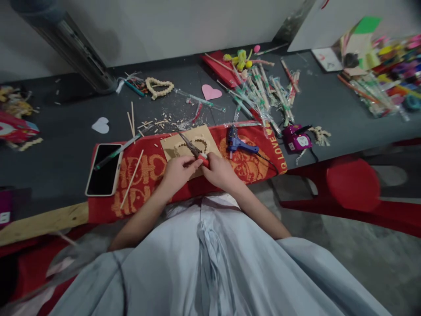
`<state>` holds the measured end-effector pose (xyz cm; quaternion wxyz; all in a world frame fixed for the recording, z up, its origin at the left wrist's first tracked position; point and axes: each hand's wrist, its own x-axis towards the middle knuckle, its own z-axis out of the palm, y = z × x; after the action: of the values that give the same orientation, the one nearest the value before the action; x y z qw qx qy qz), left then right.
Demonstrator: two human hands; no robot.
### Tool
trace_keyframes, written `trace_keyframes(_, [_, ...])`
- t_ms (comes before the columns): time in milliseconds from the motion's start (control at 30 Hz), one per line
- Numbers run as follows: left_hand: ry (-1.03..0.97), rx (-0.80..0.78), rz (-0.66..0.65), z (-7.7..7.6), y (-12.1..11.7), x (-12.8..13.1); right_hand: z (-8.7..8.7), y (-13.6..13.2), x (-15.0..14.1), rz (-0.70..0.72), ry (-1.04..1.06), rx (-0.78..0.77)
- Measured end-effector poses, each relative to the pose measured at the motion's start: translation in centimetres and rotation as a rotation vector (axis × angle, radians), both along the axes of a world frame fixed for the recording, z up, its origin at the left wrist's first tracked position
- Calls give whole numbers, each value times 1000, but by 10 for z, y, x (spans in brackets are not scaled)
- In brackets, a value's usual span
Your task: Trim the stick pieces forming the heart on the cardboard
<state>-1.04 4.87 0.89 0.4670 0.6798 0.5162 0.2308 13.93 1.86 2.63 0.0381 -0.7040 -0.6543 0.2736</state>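
Needle-nose pliers with red handles are gripped in my right hand, their jaws pointing up and left over a brown cardboard piece. Close beside the handles is my left hand, its thumb and fingers pinched together. Whatever sits in that pinch is too small to make out. On the cardboard lies a heart outline of pale short pieces, partly hidden by the pliers. A blue glue gun rests to the right on the red patterned towel.
At the left lie a phone and a thin wooden stick. Behind are cut stick bits, a finished-looking heart frame, a pink paper heart and several wrapped chopsticks. A red stool stands at right.
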Motion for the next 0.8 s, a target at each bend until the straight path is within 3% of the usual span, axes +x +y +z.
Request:
trace_keyframes(267, [-215, -115, 325, 3, -14, -20, 4, 1, -33, 160, -43, 68])
trace_keyframes(533, [-298, -186, 492, 7, -22, -47, 13, -3, -44, 345, 107, 58])
trace_keyframes(800, [-394, -195, 587, 3, -32, -62, 14, -1, -59, 380, 126, 49])
